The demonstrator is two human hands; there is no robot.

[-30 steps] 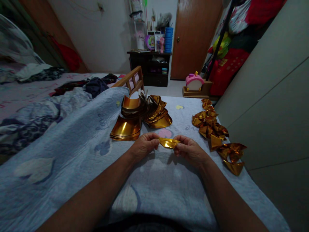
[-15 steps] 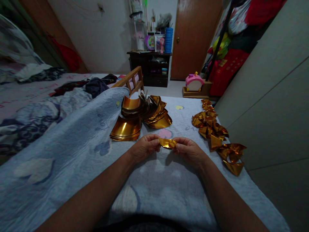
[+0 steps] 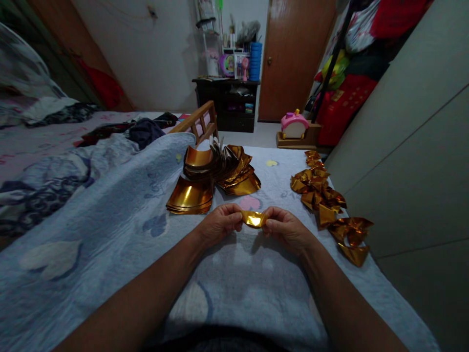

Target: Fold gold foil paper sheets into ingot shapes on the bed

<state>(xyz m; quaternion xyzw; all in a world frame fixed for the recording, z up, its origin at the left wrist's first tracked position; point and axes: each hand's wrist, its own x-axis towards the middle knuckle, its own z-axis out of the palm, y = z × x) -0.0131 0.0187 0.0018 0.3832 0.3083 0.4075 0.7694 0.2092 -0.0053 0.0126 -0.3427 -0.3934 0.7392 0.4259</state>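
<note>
A narrow folded strip of shiny gold foil paper [image 3: 254,219] stretches between my two hands, above the bedspread. My left hand [image 3: 222,222] pinches its left end between thumb and fingers. At the right end, my right hand [image 3: 284,226] grips it the same way. Just beyond my left hand lie fanned stacks of flat gold foil sheets [image 3: 190,194], curved and overlapping. To the right of my right hand, several folded gold foil pieces [image 3: 322,195] form a loose row along the bed's edge.
A blue bedspread [image 3: 249,293] with pale heart shapes covers the surface. Behind the foil stacks rises a wooden rail [image 3: 198,120]. A pale cabinet [image 3: 410,146] borders the right side. Crumpled bedding [image 3: 66,166] lies at left, and a pink toy [image 3: 294,124] stands beyond the far edge.
The foil strip has turned slightly between my fingers, and its middle now looks flatter and catches more light. Both hands keep nearly the same place.
</note>
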